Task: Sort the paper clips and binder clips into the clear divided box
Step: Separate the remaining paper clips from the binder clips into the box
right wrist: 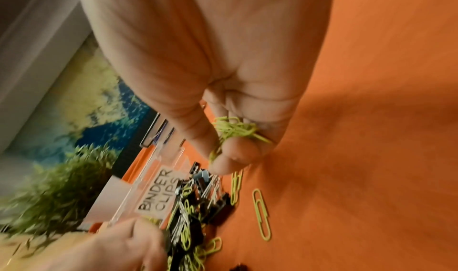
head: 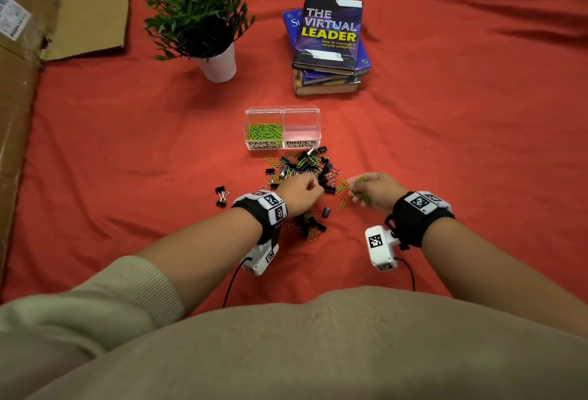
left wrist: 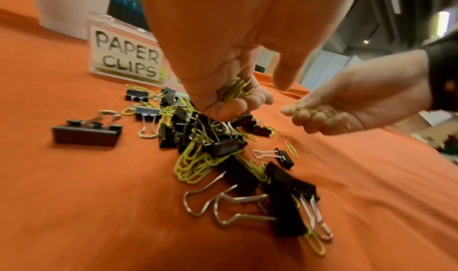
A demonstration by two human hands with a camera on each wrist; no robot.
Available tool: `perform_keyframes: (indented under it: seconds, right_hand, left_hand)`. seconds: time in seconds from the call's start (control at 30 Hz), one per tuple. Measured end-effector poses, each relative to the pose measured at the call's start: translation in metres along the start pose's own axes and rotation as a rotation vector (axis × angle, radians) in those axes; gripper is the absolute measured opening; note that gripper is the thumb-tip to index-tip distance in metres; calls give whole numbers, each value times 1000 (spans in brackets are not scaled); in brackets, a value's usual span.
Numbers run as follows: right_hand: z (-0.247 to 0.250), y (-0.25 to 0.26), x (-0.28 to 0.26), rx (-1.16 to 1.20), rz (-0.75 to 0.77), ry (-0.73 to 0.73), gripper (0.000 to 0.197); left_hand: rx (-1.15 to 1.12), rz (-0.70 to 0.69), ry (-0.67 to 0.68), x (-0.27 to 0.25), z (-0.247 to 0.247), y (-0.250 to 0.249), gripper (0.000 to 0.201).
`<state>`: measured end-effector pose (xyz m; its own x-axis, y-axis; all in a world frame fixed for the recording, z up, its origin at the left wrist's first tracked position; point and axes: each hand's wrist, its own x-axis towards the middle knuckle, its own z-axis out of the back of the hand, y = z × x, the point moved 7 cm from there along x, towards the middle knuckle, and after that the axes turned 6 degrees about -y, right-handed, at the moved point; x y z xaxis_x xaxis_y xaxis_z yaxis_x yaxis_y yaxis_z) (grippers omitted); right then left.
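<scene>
A mixed pile (head: pixel 302 170) of green paper clips and black binder clips lies on the red cloth in front of the clear divided box (head: pixel 282 110). Its left compartment, labelled PAPER CLIPS, holds green paper clips (head: pixel 264 131); the right one, labelled BINDER CLIPS, looks empty. My left hand (head: pixel 300 191) hovers over the pile with fingers curled round a bunch of green paper clips (left wrist: pixel 235 89). My right hand (head: pixel 370 189), just right of the pile, grips another bunch of green paper clips (right wrist: pixel 235 130). Loose paper clips (right wrist: pixel 261 212) lie below it.
A potted plant (head: pixel 203 21) stands at the back left and a stack of books (head: pixel 327 46) at the back right. Cardboard (head: pixel 47 8) lies along the left edge. Two binder clips (head: pixel 221 196) sit apart, left of the pile.
</scene>
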<state>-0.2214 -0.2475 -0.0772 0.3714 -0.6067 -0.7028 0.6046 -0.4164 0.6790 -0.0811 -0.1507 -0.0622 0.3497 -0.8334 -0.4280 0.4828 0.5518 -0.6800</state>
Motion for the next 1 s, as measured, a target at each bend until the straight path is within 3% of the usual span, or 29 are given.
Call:
perform_keyframes:
  seconds: [0.13, 0.27, 0.47, 0.57, 0.77, 1.0]
  right_hand:
    - [12, 2, 8, 29, -16, -87, 21]
    - [12, 11, 11, -178, 44, -132, 7]
    - [-5, 17, 18, -629, 258, -151, 31]
    - [-13, 14, 17, -696, 327, -137, 26]
    - [-22, 12, 12, -871, 455, -105, 13]
    - [-40, 5, 1, -1042, 551, -7, 19]
  left_hand:
    - [361, -166, 28, 2, -11, -10, 13]
    - [655, -288, 72, 4, -20, -10, 29]
    - [828, -391, 61, 1, -22, -20, 30]
    - [867, -413, 65, -1, -25, -22, 29]
    - [791, -388, 74, 1, -24, -15, 26]
    - [190, -193, -151, 5, 27, -15, 13]
